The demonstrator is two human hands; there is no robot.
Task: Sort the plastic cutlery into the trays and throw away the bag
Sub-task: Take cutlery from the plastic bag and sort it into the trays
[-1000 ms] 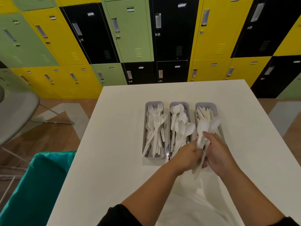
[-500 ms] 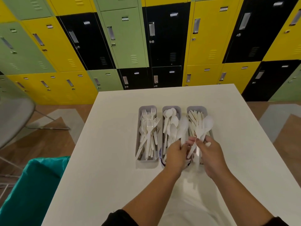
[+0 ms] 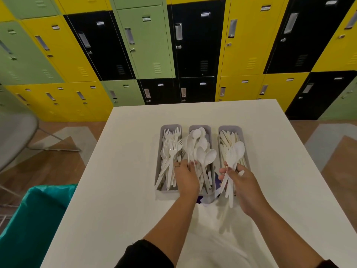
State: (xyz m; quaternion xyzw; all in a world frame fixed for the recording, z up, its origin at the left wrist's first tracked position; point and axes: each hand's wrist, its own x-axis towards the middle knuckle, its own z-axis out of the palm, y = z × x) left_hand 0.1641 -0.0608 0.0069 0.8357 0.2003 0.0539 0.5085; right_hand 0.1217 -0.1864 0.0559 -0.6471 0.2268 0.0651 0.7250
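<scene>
Three grey trays stand side by side on the white table. The left tray holds forks, the middle tray spoons, the right tray knives. My left hand is over the near end of the middle tray, fingers curled round the handle of a white spoon that lies among the spoons. My right hand grips a bundle of white spoons above the near end of the right tray. A clear bag with purple print peeks out between my wrists.
A bin lined with a teal bag stands on the floor at the table's left. A grey chair is further left. Coloured lockers fill the wall behind the table.
My hands have drawn apart: the left took one spoon from the bundle and carried it left to the middle tray. The right keeps the remaining spoons over the right tray.
</scene>
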